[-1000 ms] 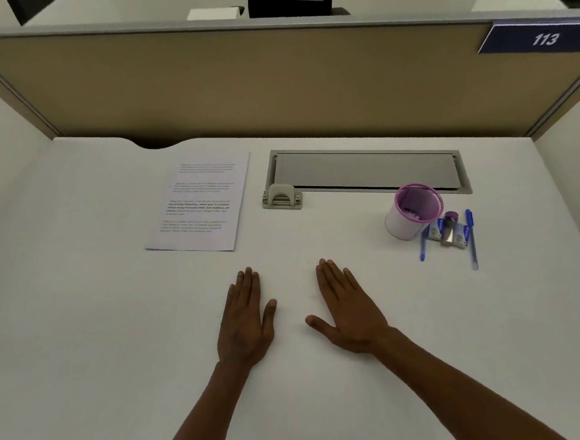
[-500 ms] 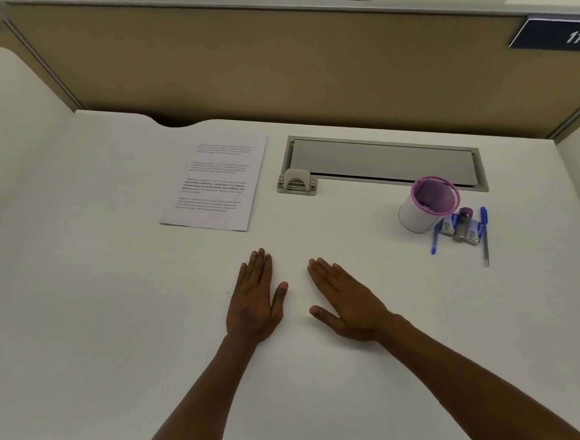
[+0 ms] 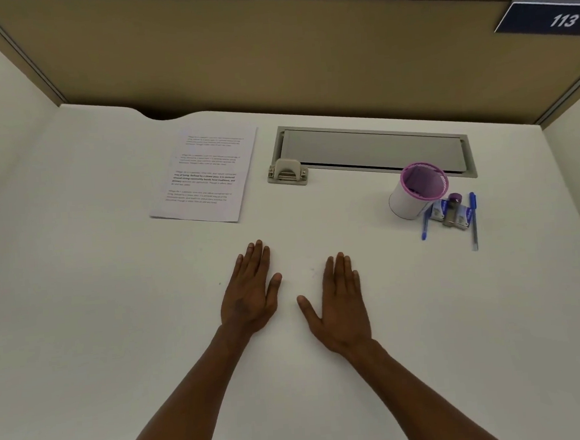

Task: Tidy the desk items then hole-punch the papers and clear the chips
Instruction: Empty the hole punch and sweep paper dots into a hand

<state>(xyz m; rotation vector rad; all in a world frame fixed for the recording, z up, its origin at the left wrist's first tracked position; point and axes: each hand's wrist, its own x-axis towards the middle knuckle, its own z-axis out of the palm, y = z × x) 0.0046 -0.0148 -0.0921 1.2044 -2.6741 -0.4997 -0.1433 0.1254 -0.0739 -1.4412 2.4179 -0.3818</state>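
Left hand and right hand lie flat, fingers straight, grasping nothing, on the desk

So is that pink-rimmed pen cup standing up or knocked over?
Upright, it seems: the pen cup stands on its base on the desk, mouth up, leaning only as the wide lens renders it. Two blue pens lie beside it.

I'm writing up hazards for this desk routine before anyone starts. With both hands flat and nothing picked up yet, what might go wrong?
1. The white pen cup with a pink rim leans among two blue pens and small boxes; a reach there may tip or scatter them.
2. The beige hole punch sits at the edge of the grey cable tray, so chips could fall into its slot.
3. The printed paper sheet lies loose and may slide.
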